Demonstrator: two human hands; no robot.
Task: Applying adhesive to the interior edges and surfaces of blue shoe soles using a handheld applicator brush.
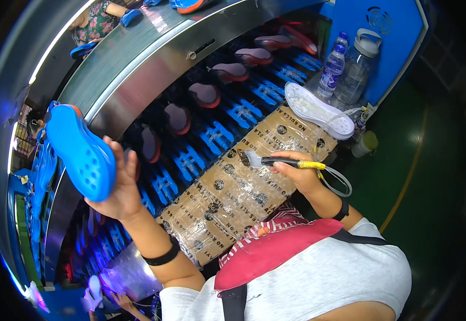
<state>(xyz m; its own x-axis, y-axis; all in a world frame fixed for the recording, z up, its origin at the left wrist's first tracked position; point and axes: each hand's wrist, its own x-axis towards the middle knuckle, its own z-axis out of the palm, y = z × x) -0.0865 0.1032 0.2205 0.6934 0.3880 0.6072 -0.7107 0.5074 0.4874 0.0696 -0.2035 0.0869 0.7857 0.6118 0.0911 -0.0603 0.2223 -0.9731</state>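
Right grip [300,174] is pinching a black-handled brush [268,161] over the cardboard-covered tabletop [217,206], left grip [123,191] is clasping a blue sole [80,152], white sole [318,111] lying near some bottles [331,73].

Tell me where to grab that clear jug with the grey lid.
Probably best by the loop handle on its grey lid, from above: the clear jug stands upright, the handle arches over its top, and a purple-labelled bottle crowds its left side.
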